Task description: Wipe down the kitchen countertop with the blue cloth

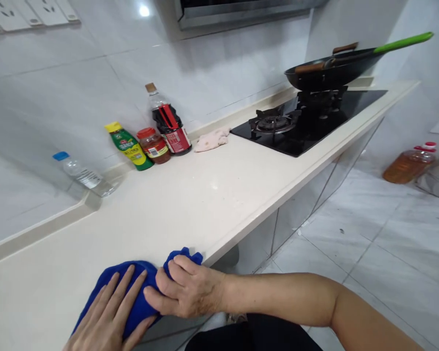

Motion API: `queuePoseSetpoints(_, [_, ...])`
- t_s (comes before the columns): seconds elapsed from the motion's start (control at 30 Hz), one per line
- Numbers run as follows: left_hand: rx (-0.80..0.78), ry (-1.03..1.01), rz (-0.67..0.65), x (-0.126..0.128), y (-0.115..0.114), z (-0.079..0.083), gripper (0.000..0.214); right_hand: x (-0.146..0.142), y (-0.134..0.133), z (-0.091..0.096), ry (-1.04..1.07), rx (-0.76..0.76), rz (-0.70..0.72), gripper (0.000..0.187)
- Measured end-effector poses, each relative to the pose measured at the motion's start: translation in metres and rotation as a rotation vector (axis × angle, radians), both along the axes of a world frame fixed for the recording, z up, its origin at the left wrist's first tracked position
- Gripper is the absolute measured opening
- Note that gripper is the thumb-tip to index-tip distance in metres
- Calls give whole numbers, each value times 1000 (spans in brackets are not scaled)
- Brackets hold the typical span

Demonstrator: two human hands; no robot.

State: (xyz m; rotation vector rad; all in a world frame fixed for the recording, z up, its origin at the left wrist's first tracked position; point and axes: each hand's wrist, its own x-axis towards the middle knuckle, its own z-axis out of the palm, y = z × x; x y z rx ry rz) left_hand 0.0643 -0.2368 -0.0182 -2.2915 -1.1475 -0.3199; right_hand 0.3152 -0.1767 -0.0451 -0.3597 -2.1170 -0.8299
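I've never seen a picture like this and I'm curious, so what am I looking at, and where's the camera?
There's no machine, just a person's bare left hand and right hand. The camera is on their head, looking forward and down. The left hand lies flat on a blue cloth on the pale counter; the right hand grips bunched blue cloth. By the wall are a clear bottle, a green bottle, a red-lidded jar, a dark bottle and a pinkish cloth. Farther along is a black stove with a wok on it.
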Motion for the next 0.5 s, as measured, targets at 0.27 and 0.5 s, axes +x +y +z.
queuePoseSetpoints(0.27, [54, -18, -86, 80, 40, 4, 76, 72, 42, -7, 56, 150, 34, 24])
queuePoseSetpoints(0.5, [84, -56, -126, 133, 62, 9, 79, 120, 60, -21, -11, -185, 98, 33])
